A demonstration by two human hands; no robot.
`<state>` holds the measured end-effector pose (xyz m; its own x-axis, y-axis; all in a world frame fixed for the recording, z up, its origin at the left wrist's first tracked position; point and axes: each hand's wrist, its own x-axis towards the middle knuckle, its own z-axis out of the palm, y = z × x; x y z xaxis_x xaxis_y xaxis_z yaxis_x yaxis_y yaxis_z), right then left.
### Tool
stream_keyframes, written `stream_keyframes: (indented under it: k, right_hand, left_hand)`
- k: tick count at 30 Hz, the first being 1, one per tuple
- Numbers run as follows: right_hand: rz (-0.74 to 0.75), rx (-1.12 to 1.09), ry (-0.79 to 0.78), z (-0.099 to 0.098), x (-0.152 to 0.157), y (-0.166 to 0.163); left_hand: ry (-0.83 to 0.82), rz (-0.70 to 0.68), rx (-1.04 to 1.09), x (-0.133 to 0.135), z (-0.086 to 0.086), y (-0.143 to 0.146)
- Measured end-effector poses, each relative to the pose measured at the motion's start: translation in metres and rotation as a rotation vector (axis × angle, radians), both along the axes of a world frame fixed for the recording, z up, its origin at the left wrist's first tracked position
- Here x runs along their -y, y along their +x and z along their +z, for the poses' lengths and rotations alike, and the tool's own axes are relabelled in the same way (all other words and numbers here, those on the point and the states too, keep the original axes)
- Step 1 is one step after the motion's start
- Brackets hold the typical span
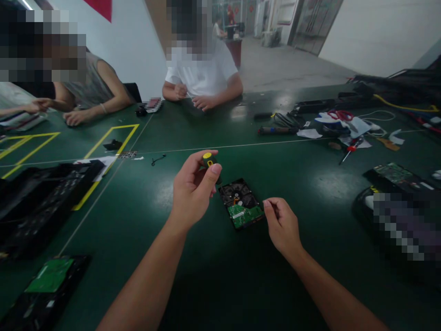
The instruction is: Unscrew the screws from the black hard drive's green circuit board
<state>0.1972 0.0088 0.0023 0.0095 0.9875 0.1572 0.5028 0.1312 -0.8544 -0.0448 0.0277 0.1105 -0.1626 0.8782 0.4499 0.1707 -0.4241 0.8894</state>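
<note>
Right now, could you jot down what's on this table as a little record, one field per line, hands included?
Surface: green table with yellow tape markings
Left hand: holds a black-and-yellow tool handle, raised
Right hand: beside the hard drive's right edge; contact unclear
Hard drive: lying flat, green circuit board showing
Left side: long black casing; nearer, a black unit with a green board
Far right: red-handled screwdriver among cables and scraps
Across: person in a white shirt

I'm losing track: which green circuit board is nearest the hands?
The board on the drive beside the right hand; another lies lower left, one far right.
</note>
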Motion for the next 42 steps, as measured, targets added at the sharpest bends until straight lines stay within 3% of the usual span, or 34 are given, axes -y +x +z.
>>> stream_keyframes:
  k: [6, 13, 35, 42]
  right_hand:
    - [0.014, -0.007, -0.040, -0.001, 0.000, 0.002]
    - [0.034, 0.010, -0.018, -0.004, 0.000, 0.000]
    - [0.017, -0.017, -0.056, -0.007, -0.001, 0.003]
    - [0.025, 0.003, -0.084, -0.002, -0.001, 0.004]
  left_hand:
    - [-0.050, -0.027, 0.005, -0.003, -0.006, 0.003]
    - [-0.140, -0.154, -0.053, 0.001, -0.006, 0.007]
    - [-0.198, -0.153, -0.032, -0.003, -0.002, -0.008]
    - [-0.272, -0.214, 0.018, 0.001, 0.005, -0.005]
